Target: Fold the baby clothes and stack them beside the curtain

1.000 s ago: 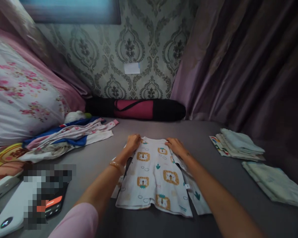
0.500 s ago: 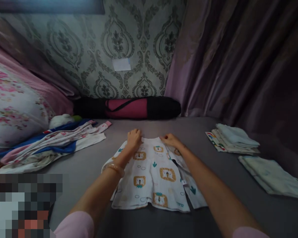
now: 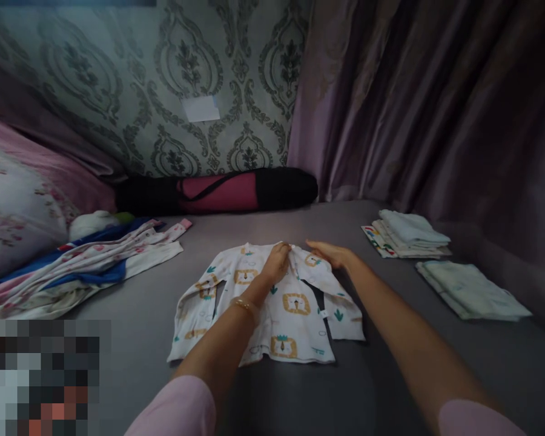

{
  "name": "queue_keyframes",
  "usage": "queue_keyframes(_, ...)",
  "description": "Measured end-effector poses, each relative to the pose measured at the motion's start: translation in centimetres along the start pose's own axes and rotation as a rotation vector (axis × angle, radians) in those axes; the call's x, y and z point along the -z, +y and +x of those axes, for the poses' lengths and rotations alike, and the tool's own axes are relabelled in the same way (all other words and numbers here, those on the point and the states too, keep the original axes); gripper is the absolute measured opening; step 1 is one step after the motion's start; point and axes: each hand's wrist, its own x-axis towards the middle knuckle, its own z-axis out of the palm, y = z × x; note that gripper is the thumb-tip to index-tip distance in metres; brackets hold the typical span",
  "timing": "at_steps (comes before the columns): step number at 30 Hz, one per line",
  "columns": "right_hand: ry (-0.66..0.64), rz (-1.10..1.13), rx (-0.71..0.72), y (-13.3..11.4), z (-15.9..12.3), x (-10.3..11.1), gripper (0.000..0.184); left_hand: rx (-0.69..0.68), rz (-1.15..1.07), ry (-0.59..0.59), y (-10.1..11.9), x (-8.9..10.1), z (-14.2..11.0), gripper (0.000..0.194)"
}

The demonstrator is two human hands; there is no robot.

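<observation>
A small white long-sleeved shirt [image 3: 229, 293] printed with lion faces and green leaves lies spread on the grey bed sheet, its collar pointing away from me. My left hand [image 3: 279, 260] reaches across it and has its fingers closed on the cloth at the right side of the neckline. A bangle circles the left wrist. Beside the shirt's right shoulder is my right hand [image 3: 333, 254], its fingers stretched out toward the collar and nothing visible in them. Both sleeves lie out to the sides, the left one partly behind my forearm.
Folded cloths [image 3: 413, 233] are stacked on the right, with another folded cloth [image 3: 475, 289] nearer me. Loose clothes [image 3: 118, 257] lie heaped at left by a floral pillow [image 3: 16, 206]. A long black and pink bag [image 3: 218, 192] rests against the wall. Curtains [image 3: 354, 103] hang at right.
My left hand has shifted right along the neckline. My right hand has left the shirt's right shoulder, its fingers straightened. The left sleeve now lies more spread out. The view has turned slightly right.
</observation>
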Motion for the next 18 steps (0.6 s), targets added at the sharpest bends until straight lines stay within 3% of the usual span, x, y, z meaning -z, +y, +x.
queue_keyframes(5, -0.014, -0.088, -0.086, 2.3, -4.5, 2.5, 0.025, -0.005, 0.035, 0.01, -0.7, -0.8, -0.1, 0.037)
queue_keyframes(8, 0.04, -0.18, -0.095, 3.0, -7.1, 4.8, 0.021, -0.001, 0.039, 0.025, -0.5, -0.9, -0.1, 0.033)
queue_keyframes(10, 0.211, -0.219, 0.034, 3.1, -8.3, 6.5, 0.022, 0.015, 0.043, 0.038, -0.2, -0.8, -0.1, 0.032)
queue_keyframes(13, 0.603, -0.411, 0.209, 3.6, -9.5, 8.6, 0.024, 0.028, 0.067, 0.034, 0.4, -0.6, -0.1, 0.033)
queue_keyframes(15, 0.818, -0.608, 0.188, 4.6, -9.8, 9.3, 0.025, 0.021, 0.093, 0.013, 0.7, -0.5, -0.2, 0.034)
queue_keyframes(18, 0.968, -0.742, 0.083, 6.8, -9.9, 9.6, 0.025, 0.005, 0.145, -0.036, 0.9, -0.3, -0.3, 0.038)
